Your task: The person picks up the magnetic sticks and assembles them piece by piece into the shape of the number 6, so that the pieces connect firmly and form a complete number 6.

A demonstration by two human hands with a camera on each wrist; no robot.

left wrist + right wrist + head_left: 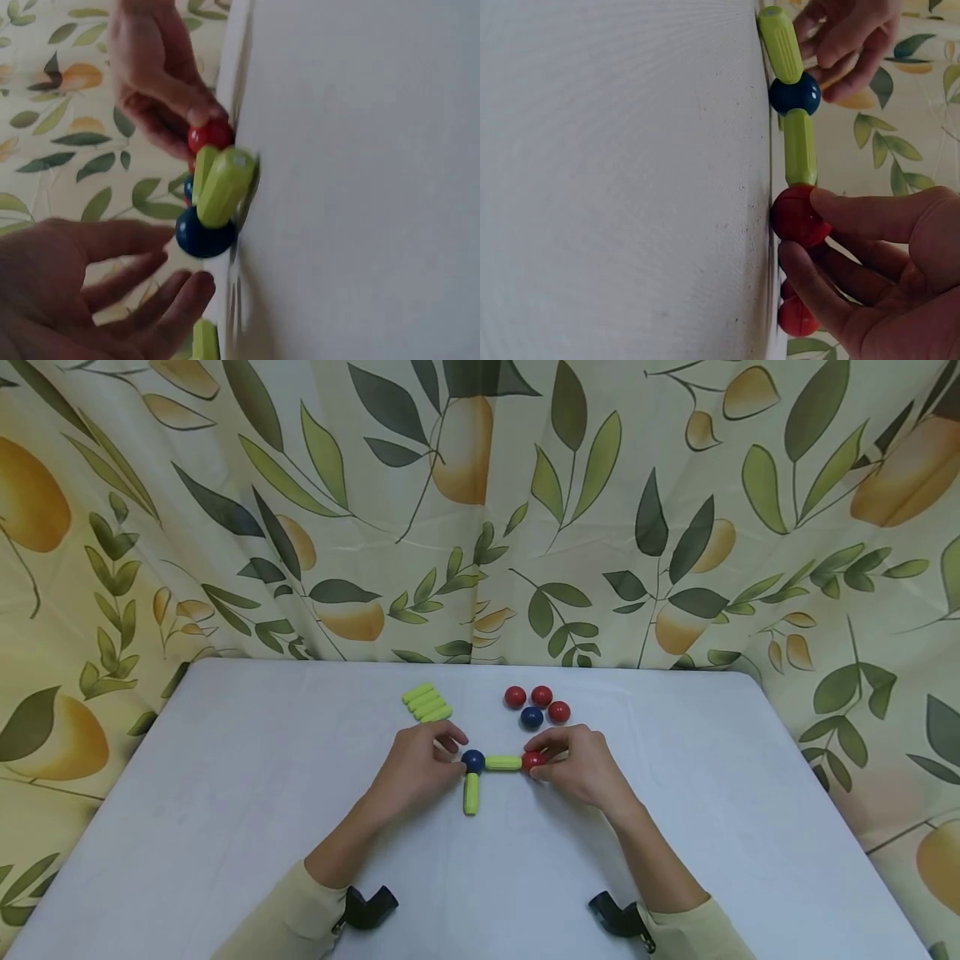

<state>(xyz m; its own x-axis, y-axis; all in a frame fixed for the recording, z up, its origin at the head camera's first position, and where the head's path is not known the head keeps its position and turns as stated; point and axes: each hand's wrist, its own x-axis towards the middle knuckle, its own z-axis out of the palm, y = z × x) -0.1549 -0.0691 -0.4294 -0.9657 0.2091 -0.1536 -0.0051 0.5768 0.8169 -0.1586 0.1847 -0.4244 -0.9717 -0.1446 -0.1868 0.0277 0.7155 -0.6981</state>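
Observation:
A blue ball (473, 761) joins two light-green ribbed rods at a corner. One rod (471, 794) points toward the person, and the other rod (503, 763) runs right to a red ball (801, 216). My right hand (581, 764) pinches that red ball between thumb and fingers. Beside the blue ball is my left hand (422, 766); its thumb tip is right at the ball's side. In the left wrist view, the other fingers (161, 315) of this hand are spread and loosely bent, apart from the ball.
Several green rods (427, 702) lie side by side behind the left hand. Behind the right hand sit several loose red balls (542, 696) and one blue ball (532, 718). A white-covered table (247, 777) carries everything, with a leaf-and-fruit patterned curtain (495, 527) along its far edge.

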